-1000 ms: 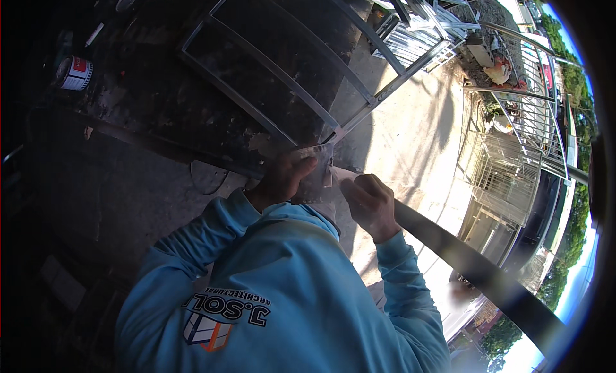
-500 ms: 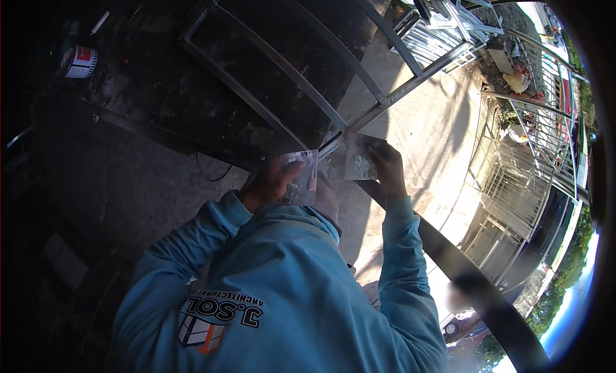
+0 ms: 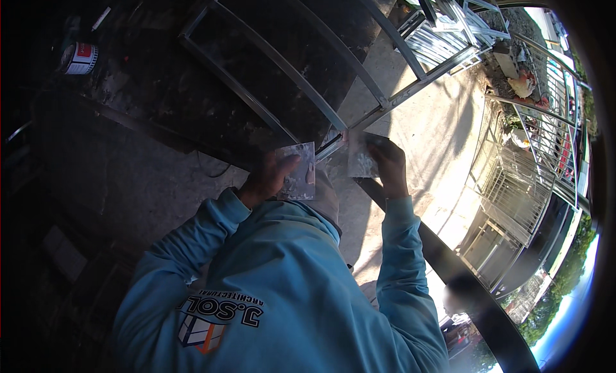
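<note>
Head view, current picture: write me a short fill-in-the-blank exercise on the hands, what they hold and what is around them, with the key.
1. The left hand and the right hand hold, counted together, ____ flat plates.
2. Rather than touching, those plates are held ____.
3. Of the picture's two side edges, the can is nearer the ____ one.
4. The person's sleeves are ____ in colour.

Missing words: two; apart; left; blue.

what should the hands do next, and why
Probably move the right hand inward to bring its plate toward the left plate. Each hand holds a flat plate with a smudged face, the left hand included, and a gap separates the two beside the near corner of the metal frame.
</note>
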A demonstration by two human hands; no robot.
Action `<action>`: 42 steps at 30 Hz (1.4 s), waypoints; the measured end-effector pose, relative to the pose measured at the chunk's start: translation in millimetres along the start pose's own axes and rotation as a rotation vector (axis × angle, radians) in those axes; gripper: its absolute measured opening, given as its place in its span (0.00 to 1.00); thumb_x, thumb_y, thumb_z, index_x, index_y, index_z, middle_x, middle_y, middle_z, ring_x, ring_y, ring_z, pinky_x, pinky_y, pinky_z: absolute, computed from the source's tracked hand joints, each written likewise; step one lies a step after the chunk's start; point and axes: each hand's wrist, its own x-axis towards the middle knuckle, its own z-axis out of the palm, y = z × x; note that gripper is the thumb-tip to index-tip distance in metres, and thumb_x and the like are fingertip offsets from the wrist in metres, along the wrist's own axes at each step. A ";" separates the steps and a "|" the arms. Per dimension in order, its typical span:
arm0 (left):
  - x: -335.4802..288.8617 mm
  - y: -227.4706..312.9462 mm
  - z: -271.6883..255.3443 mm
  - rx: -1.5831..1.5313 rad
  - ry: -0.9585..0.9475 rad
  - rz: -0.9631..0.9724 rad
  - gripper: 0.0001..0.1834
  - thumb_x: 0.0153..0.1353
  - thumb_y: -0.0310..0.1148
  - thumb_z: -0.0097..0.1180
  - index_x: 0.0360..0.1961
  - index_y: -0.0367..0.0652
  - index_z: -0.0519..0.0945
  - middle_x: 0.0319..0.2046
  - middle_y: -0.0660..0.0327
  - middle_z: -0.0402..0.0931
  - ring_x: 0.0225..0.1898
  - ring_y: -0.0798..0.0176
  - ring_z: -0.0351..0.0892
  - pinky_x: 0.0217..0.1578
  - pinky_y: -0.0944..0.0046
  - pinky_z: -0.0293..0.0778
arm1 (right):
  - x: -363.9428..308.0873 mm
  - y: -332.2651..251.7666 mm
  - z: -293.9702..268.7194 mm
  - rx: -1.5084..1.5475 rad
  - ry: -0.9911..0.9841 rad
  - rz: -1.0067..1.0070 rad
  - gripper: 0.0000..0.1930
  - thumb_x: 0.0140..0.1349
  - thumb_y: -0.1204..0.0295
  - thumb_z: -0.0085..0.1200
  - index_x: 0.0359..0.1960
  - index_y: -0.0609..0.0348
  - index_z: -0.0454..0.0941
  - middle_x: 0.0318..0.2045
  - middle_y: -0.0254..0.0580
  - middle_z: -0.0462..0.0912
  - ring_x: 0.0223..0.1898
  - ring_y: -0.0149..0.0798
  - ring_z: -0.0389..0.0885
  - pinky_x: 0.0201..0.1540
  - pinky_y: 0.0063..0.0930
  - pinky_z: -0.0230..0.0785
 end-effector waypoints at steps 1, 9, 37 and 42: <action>0.4 2.3 0.6 -0.001 -0.001 0.000 0.18 0.63 0.40 0.55 0.46 0.35 0.78 0.40 0.57 0.79 0.43 0.63 0.76 0.47 0.63 0.71 | -0.5 -1.9 3.2 0.141 -0.020 0.154 0.11 0.60 0.75 0.56 0.44 0.65 0.81 0.40 0.46 0.84 0.41 0.36 0.81 0.46 0.26 0.71; 3.3 10.5 -1.6 -0.095 -0.069 -0.045 0.18 0.64 0.41 0.54 0.44 0.35 0.79 0.38 0.59 0.80 0.40 0.66 0.77 0.44 0.64 0.71 | 10.2 -13.4 -3.2 -0.221 0.025 -0.175 0.11 0.56 0.77 0.58 0.41 0.65 0.81 0.40 0.50 0.83 0.41 0.44 0.82 0.45 0.30 0.74; 7.1 -14.1 -38.0 -0.225 -0.104 -0.095 0.17 0.66 0.36 0.54 0.53 0.40 0.78 0.48 0.63 0.77 0.49 0.68 0.74 0.54 0.65 0.68 | 17.5 -6.9 6.0 0.030 -0.039 0.014 0.10 0.60 0.77 0.56 0.42 0.68 0.80 0.37 0.43 0.84 0.38 0.31 0.80 0.43 0.25 0.72; 3.7 -14.6 -35.0 -0.242 -0.089 -0.126 0.17 0.66 0.36 0.54 0.53 0.39 0.78 0.48 0.62 0.78 0.49 0.67 0.74 0.54 0.65 0.67 | 11.4 -22.0 -18.0 0.084 0.037 0.095 0.13 0.59 0.74 0.56 0.45 0.67 0.81 0.38 0.42 0.84 0.38 0.33 0.81 0.46 0.25 0.72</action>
